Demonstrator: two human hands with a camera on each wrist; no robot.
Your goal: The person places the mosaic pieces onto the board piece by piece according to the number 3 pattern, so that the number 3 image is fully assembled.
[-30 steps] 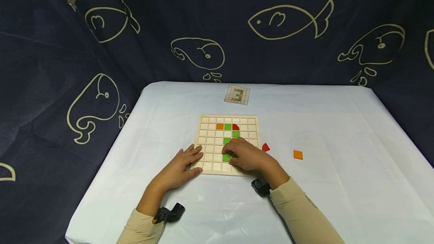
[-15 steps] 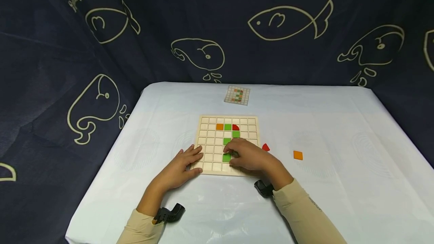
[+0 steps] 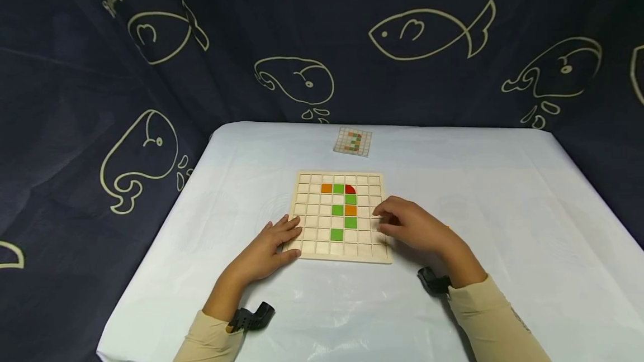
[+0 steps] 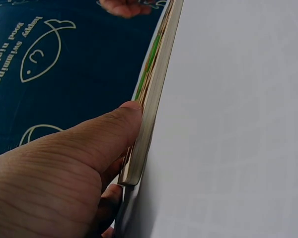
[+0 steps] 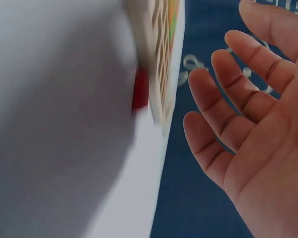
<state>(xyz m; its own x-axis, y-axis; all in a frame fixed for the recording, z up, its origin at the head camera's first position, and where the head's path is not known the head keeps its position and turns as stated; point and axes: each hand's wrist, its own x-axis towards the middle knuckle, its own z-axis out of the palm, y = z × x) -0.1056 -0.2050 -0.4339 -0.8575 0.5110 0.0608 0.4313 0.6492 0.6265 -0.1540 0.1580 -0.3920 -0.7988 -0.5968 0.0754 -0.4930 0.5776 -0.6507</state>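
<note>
Head view, from above the desk [image 3: 478,183]: a wooden grid board [image 3: 308,228] lies flat near the front edge, with green, orange and red tiles seated in its cells. The left hand [image 3: 274,242] rests flat on the board's near-left corner, fingers straight, thumb against the rim. The right hand [image 3: 410,225] hovers at the board's right edge, fingers loosely spread and holding nothing; its wrist camera shows an empty palm and a blurred red piece [image 5: 140,90] just beside the board's edge. A small pattern card [image 3: 353,141] lies well apart toward the back. The board looks thin, stiff and light, likely to slide on the smooth cloth unless steadied at a corner or edge; the little tiles seem light and slick, best pinched by their sides.
</note>
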